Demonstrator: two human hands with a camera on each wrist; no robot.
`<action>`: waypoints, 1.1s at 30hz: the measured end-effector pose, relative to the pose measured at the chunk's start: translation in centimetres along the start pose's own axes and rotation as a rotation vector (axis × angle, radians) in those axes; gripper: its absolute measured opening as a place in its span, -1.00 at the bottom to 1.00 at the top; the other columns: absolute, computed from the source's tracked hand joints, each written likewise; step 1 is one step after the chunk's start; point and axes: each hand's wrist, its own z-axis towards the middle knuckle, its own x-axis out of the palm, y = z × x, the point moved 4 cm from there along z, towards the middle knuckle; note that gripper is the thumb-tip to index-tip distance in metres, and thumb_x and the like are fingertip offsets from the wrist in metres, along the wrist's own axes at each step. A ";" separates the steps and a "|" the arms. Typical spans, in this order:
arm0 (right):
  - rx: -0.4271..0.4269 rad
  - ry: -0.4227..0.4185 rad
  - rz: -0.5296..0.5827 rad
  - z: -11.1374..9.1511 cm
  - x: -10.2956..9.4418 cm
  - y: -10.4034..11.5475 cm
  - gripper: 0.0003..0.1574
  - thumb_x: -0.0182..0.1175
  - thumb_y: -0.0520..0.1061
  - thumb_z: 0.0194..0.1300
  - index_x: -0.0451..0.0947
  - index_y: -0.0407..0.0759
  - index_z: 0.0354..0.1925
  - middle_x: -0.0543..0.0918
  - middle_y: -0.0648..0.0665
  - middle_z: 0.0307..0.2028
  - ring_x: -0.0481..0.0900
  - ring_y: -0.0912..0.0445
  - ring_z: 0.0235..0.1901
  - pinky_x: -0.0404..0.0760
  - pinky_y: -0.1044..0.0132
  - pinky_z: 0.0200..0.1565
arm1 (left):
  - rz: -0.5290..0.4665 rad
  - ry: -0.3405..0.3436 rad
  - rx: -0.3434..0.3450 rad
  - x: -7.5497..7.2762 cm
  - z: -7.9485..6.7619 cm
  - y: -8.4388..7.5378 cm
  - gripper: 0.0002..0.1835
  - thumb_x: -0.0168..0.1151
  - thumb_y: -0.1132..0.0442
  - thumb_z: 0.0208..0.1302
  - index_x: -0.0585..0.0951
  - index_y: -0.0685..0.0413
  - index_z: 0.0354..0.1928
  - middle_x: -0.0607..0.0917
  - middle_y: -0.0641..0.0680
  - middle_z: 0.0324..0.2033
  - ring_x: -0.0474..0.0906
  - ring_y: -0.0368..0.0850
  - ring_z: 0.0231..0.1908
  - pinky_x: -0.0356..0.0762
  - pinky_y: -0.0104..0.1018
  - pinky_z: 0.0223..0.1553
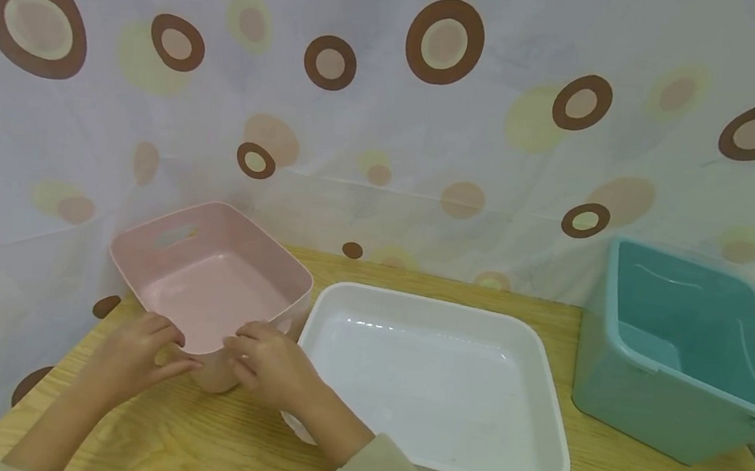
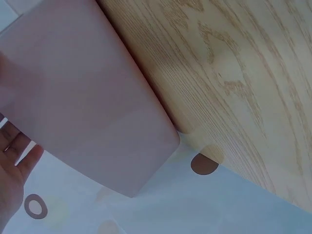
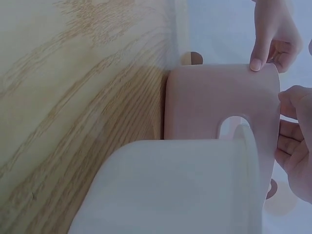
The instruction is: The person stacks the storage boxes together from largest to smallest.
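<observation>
A pink plastic storage bin (image 1: 220, 286) stands on the wooden table at the left, its inside bare and a handle slot cut through its far left wall. My left hand (image 1: 129, 354) pinches its rim by the near corner, thumb on the outer wall and fingers over the edge. Just right of that corner, my right hand (image 1: 277, 366) grips the rim too, its fingertips partly hidden. In the right wrist view, the left hand (image 3: 277, 36) and right hand (image 3: 297, 141) both hold the bin's edge (image 3: 214, 92).
Beside the pink bin lies a white shallow tray (image 1: 425, 469), under my right forearm. A teal bin (image 1: 656, 403) stands at the table's right. Behind the wooden table (image 1: 192, 450) hangs a cloth (image 1: 378, 124) patterned with brown circles.
</observation>
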 end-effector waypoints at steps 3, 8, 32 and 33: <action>0.006 0.002 0.025 -0.1 -0.1 -0.2 -0.71 0.11 -0.06 0.27 0.59 -0.07 -0.06 0.62 0.01 -0.09 0.52 0.19 0.01 0.41 0.51 0.10 | 0.012 -0.003 0.008 0.0 0.1 -0.2 -0.34 -0.21 -0.33 0.20 0.53 0.10 -0.60 0.57 -0.04 -0.58 0.49 -0.13 -0.51 0.48 -0.35 -0.47; 0.013 0.011 0.060 -0.1 -0.2 -0.5 -0.73 0.10 -0.06 0.28 0.61 -0.09 -0.10 0.64 0.03 -0.14 0.53 0.21 -0.02 0.42 0.55 0.07 | 0.042 -0.001 0.028 0.1 0.3 -0.7 -0.34 -0.24 -0.32 0.23 0.54 0.09 -0.60 0.59 -0.03 -0.60 0.51 -0.12 -0.52 0.50 -0.31 -0.49; 0.146 -0.021 0.291 -0.5 -0.8 -2.9 -0.86 0.11 -0.20 0.21 0.60 -0.19 -0.38 0.66 -0.03 -0.37 0.59 0.21 -0.32 0.50 0.58 -0.23 | 0.190 -0.018 0.052 0.7 2.2 -4.2 -0.31 -0.35 -0.27 0.31 0.44 0.06 -0.74 0.49 -0.06 -0.77 0.31 -0.19 -0.73 0.30 -0.40 -0.69; 0.149 -0.027 0.296 -0.5 -0.8 -3.0 -0.86 0.11 -0.20 0.21 0.60 -0.19 -0.40 0.65 -0.03 -0.38 0.59 0.20 -0.33 0.50 0.58 -0.25 | 0.198 -0.019 0.049 0.8 2.2 -4.3 -0.31 -0.35 -0.26 0.31 0.44 0.07 -0.74 0.48 -0.06 -0.78 0.30 -0.19 -0.74 0.28 -0.41 -0.70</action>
